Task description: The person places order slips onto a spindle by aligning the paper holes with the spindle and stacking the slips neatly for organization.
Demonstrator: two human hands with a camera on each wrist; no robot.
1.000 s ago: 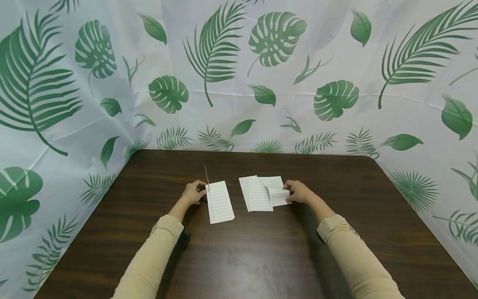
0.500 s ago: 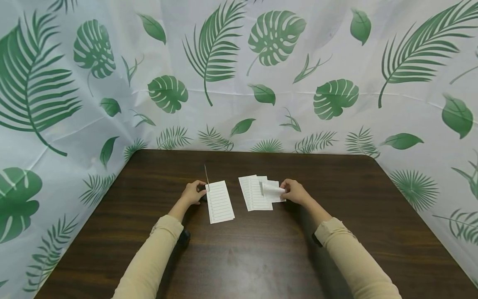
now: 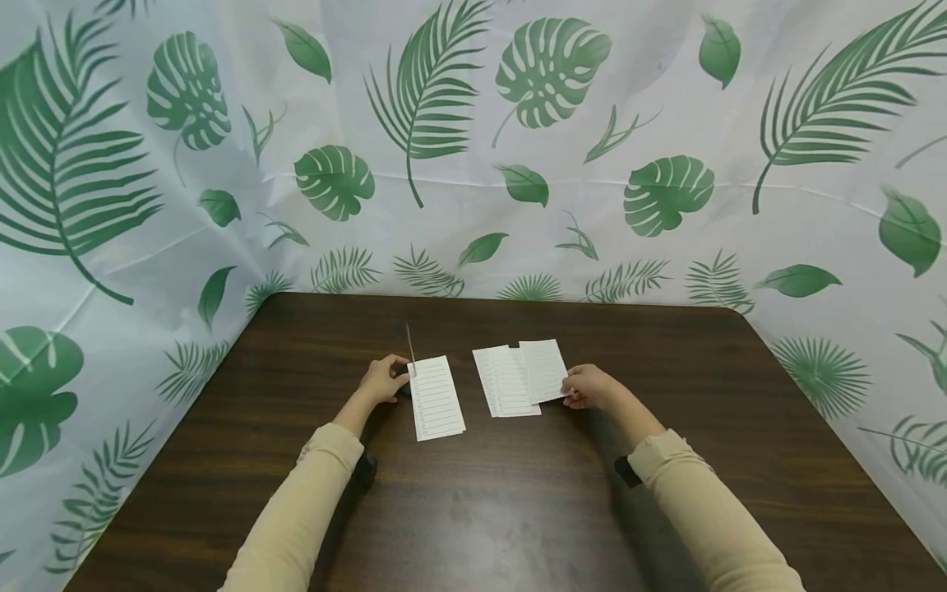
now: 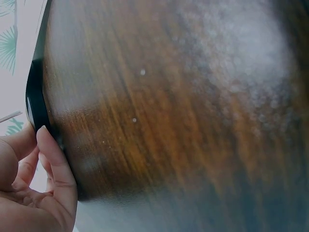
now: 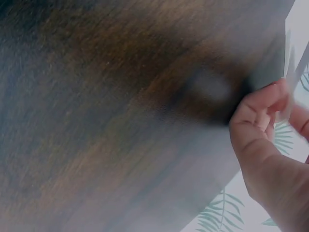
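Lined white paper slips (image 3: 436, 399) lie stacked over the black base (image 4: 36, 96) of a paper spike, whose thin metal rod (image 3: 410, 345) rises at their upper left corner. My left hand (image 3: 381, 381) pinches the base at its left edge, thumb and forefinger on it in the left wrist view. To the right, my right hand (image 3: 589, 387) pinches the lower right corner of a single white slip (image 3: 543, 370). That slip overlaps several fanned-out lined slips (image 3: 506, 382) on the table. In the right wrist view the right fingers (image 5: 256, 108) hold the thin paper edge.
A dark wood-grain table (image 3: 473, 510) lies under both hands. Behind it hangs a white cloth (image 3: 459, 222) with green leaf prints, which also runs along both sides.
My right hand has lifted and turned the slip, folded over at first, so it now shows as one flat sheet. The left hand and its spike have stayed in place.
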